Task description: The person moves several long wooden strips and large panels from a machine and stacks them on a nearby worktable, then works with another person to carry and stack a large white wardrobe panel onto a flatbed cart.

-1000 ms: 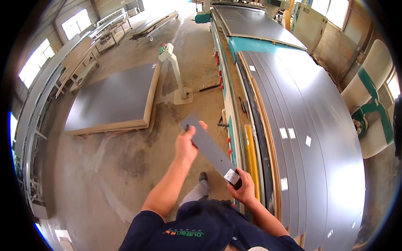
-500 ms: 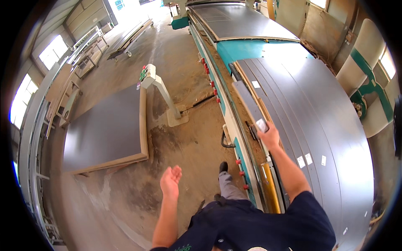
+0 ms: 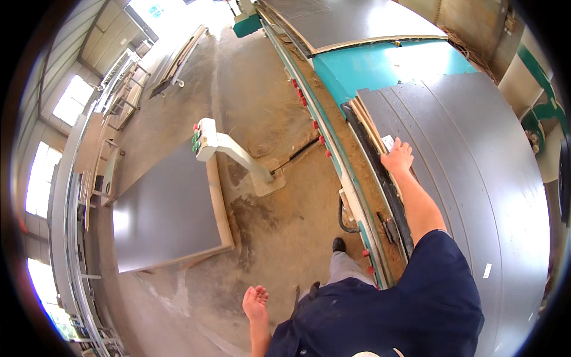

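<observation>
My right hand (image 3: 397, 157) reaches over the near edge of a stack of grey panel strips (image 3: 440, 137). Its fingers are spread over the top strip, next to a small white label (image 3: 388, 143) that it partly covers. Pale wood-coloured layers (image 3: 367, 124) show along the stack's left edge, with a black rail (image 3: 376, 162) beside them. My left hand (image 3: 256, 302) hangs low over the floor, fingers loosely bent and apart, holding nothing. My right forearm and sleeve hide part of the strips.
A teal machine bed (image 3: 386, 65) lies beyond the strips, with another grey panel (image 3: 357, 24) behind it. Red knobs (image 3: 322, 140) line the machine's side. Left of it stand a control post (image 3: 238, 152) and a low stack of grey boards (image 3: 169, 208). Racks (image 3: 80, 208) run along the left wall.
The view has shifted. My right hand has moved forward along the edge. The narrow strip it gripped no longer juts out at the left. My left hand has dropped lower.
</observation>
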`<action>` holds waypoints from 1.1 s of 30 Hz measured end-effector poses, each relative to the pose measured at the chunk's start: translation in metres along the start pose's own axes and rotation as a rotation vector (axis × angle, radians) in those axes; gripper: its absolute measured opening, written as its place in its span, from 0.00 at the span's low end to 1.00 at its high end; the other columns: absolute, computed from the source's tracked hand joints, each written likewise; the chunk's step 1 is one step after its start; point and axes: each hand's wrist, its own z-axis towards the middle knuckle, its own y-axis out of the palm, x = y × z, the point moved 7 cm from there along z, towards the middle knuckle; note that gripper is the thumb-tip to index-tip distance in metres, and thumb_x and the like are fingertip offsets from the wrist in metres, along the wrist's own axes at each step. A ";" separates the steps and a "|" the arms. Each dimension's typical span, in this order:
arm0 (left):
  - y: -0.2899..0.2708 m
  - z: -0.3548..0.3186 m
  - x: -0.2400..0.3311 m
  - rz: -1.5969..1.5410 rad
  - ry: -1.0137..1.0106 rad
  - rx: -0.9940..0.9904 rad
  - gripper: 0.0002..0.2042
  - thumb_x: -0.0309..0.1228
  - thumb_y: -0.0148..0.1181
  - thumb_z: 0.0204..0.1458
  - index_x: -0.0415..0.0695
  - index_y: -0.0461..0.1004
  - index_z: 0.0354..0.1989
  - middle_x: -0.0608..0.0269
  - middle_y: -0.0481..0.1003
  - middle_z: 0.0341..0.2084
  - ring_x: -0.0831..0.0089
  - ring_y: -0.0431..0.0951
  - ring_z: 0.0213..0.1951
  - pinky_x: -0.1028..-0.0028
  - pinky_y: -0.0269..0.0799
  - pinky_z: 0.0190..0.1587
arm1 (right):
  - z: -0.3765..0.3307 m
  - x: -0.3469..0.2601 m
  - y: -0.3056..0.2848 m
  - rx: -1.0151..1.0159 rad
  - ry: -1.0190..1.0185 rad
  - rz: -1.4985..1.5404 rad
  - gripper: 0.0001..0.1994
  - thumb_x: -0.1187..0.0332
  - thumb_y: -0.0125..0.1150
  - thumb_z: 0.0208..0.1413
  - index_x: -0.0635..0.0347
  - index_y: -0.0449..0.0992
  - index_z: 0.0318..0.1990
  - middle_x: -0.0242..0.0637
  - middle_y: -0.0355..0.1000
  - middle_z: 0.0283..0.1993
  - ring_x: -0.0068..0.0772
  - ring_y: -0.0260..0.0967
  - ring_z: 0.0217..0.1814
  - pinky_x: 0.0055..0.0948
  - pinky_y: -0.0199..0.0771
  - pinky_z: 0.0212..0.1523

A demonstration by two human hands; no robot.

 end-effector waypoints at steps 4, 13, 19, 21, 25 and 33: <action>0.051 0.016 -0.007 0.090 -0.061 -0.063 0.16 0.28 0.51 0.55 0.35 0.61 0.50 0.55 0.73 0.34 0.67 0.74 0.36 0.69 0.72 0.37 | 0.011 0.000 0.005 -0.021 -0.019 0.014 0.31 0.64 0.62 0.37 0.61 0.60 0.53 0.49 0.61 0.49 0.49 0.57 0.55 0.42 0.62 0.52; 0.189 0.051 0.040 0.381 0.029 -0.371 0.15 0.31 0.51 0.55 0.37 0.63 0.48 0.58 0.73 0.36 0.69 0.73 0.37 0.70 0.70 0.39 | -0.017 -0.046 -0.007 -0.418 0.109 0.597 0.33 0.58 0.72 0.24 0.67 0.71 0.43 0.48 0.73 0.39 0.42 0.72 0.40 0.34 0.73 0.43; 0.302 0.026 0.052 0.275 0.001 -0.729 0.19 0.45 0.50 0.55 0.45 0.64 0.48 0.59 0.71 0.38 0.67 0.70 0.43 0.65 0.66 0.46 | -0.192 -0.103 -0.048 -0.105 -0.294 0.730 0.32 0.61 0.68 0.30 0.60 0.67 0.48 0.47 0.64 0.44 0.48 0.61 0.49 0.38 0.63 0.50; 0.329 0.009 0.052 0.196 -0.098 -0.823 0.23 0.49 0.49 0.55 0.44 0.61 0.51 0.58 0.69 0.40 0.65 0.69 0.43 0.63 0.63 0.49 | -0.252 -0.110 -0.065 -0.103 -0.382 0.683 0.30 0.65 0.67 0.31 0.58 0.66 0.48 0.45 0.63 0.42 0.47 0.61 0.46 0.38 0.64 0.47; 0.311 -0.008 0.022 0.145 -0.126 -0.726 0.22 0.47 0.50 0.55 0.36 0.63 0.43 0.54 0.70 0.34 0.65 0.71 0.39 0.66 0.68 0.43 | -0.336 -0.100 -0.058 -0.107 -0.400 0.579 0.33 0.64 0.68 0.32 0.60 0.62 0.51 0.44 0.62 0.43 0.45 0.60 0.47 0.38 0.63 0.48; 0.266 0.014 -0.006 0.191 -0.278 -0.851 0.20 0.44 0.51 0.54 0.34 0.68 0.38 0.52 0.72 0.31 0.64 0.72 0.33 0.68 0.69 0.37 | -0.411 0.059 -0.091 0.053 -0.148 0.382 0.35 0.57 0.66 0.40 0.62 0.61 0.56 0.50 0.62 0.54 0.49 0.58 0.57 0.40 0.59 0.58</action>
